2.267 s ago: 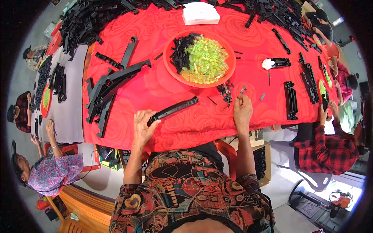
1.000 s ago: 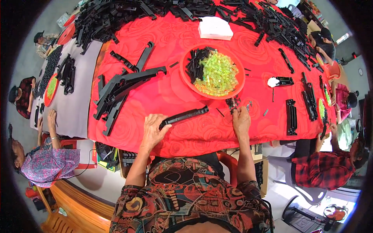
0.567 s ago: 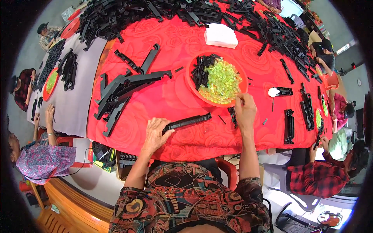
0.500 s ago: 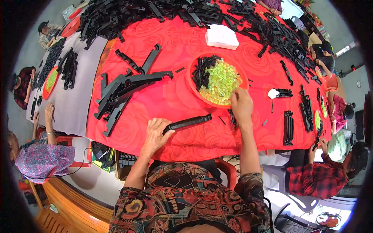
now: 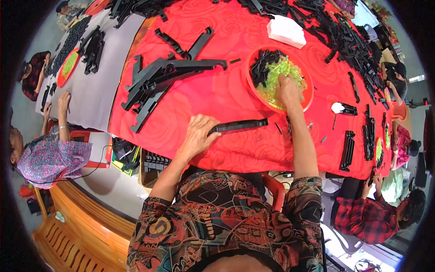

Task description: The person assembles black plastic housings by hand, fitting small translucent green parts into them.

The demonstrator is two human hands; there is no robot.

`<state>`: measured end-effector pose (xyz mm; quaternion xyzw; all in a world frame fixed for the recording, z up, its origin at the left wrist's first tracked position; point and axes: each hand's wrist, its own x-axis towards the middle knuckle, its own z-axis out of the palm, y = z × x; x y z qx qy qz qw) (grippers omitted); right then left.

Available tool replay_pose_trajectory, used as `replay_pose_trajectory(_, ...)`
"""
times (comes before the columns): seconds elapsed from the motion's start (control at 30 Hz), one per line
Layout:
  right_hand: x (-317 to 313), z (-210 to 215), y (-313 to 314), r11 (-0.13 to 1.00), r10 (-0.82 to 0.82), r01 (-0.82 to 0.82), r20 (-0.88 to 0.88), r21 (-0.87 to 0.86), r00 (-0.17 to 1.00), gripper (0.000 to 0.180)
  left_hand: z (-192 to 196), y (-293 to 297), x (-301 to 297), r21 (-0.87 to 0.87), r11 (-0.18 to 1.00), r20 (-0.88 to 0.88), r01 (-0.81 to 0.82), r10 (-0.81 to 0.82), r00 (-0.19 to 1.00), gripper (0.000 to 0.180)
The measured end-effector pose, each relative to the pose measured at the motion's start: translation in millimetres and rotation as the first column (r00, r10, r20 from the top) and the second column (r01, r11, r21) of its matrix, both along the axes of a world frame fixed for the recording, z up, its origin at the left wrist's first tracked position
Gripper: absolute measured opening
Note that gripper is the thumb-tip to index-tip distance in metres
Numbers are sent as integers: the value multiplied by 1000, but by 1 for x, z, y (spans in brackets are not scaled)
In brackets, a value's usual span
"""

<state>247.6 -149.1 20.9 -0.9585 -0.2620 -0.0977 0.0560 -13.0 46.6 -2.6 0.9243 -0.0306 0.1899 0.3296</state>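
Note:
My left hand (image 5: 198, 136) grips one end of a long black plastic part (image 5: 240, 126), which lies low over the red cloth and points right. My right hand (image 5: 288, 90) reaches into an orange bowl (image 5: 310, 96). Its fingers are curled together among small, clear yellow-green pieces (image 5: 277, 72); their tips are partly hidden, so what they pinch does not show. Thin black pieces (image 5: 263, 68) fill the bowl's left side. Left of the bowl, several long black plastic parts (image 5: 167, 75) lie crossed in a loose pile.
A white block (image 5: 286, 31) stands behind the bowl. Large heaps of black parts (image 5: 333, 38) line the far side. A black part (image 5: 347, 150) lies at right, below a white lump (image 5: 337, 108). Other people sit around, one in red plaid (image 5: 367, 217). A grey-covered table (image 5: 97, 97) adjoins at left.
My right hand has moved from the bowl's near right rim into the yellow-green pieces. The left hand still grips the black part. The whole view has shifted, moving the table contents rightward.

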Motion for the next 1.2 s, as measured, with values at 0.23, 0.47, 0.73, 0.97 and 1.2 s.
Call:
replay_pose_trajectory(0.23, -1, -2, 7, 1000, 26, -26, -18, 1, 1000, 18, -4, 3, -6, -12, 998, -16, 61, -61, 998, 29)
replay_pose_trajectory(0.47, -3, -1, 12, 998, 43, -44, -30, -41, 999, 19, -3, 3, -8, -13, 995, -49, 94, -95, 994, 33)
replay_pose_trajectory(0.73, -8, 16, 6, 1000, -27, 27, -54, -5, 998, 22, -5, -9, -10, 32, 997, -21, 65, -64, 998, 33)
replay_pose_trajectory(0.97, -101, 62, -18, 739, 213, -10, -220, 674, 952, 13, -7, -12, -14, 64, 996, 15, 59, -60, 998, 34)
replay_pose_trajectory(1.2, -171, 18, -34, 468, 196, 311, -441, 827, 876, 10, 2, -11, -16, 24, 999, -28, 45, -44, 999, 45)
